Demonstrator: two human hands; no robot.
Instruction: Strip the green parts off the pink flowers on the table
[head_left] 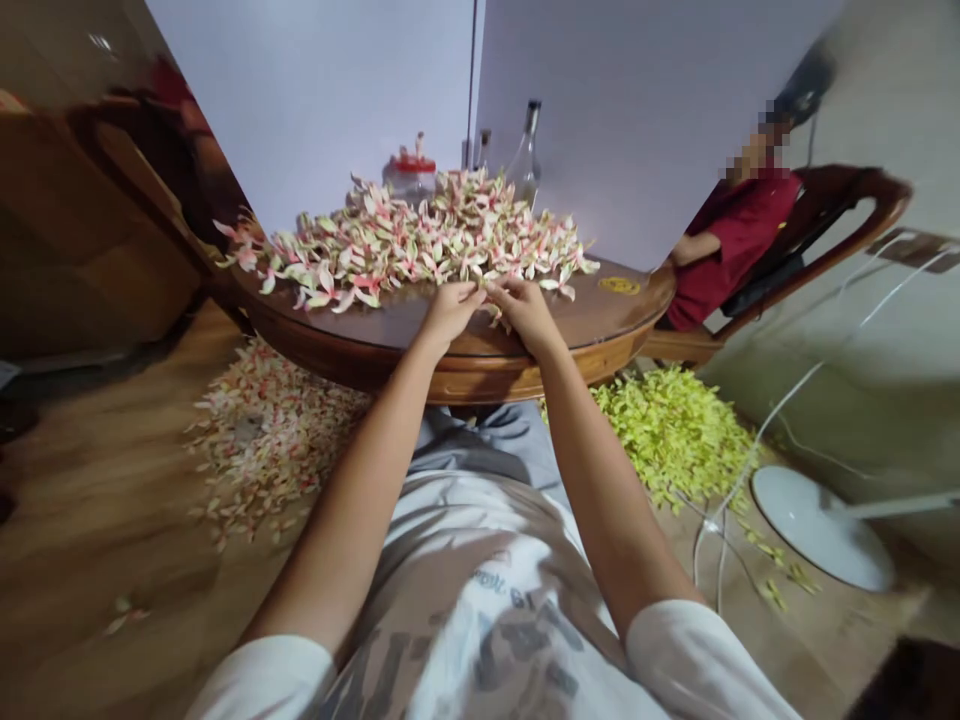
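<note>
At the near edge of the round worktop (420, 335), a pink-and-cream petal piece (491, 292) is pinched between left hand (450, 310) and right hand (527, 310), both grips closed on it, beside the heaped petals (420, 240), kept within reach.

Glossy polished wood table (600, 330); clear glass bottle (527, 160); matt wood-look floor (97, 500).

On the round table (420, 335): a heap of petals (420, 240), with a jar (411, 175) and a bottle (527, 150) behind it. At the heap's near edge, left hand (450, 312) and right hand (525, 312) side by side. On the floor, one petal pile (262, 440) left, another (675, 435) right. Far right, a fan base (817, 520); behind, a seated person (731, 240).
</note>
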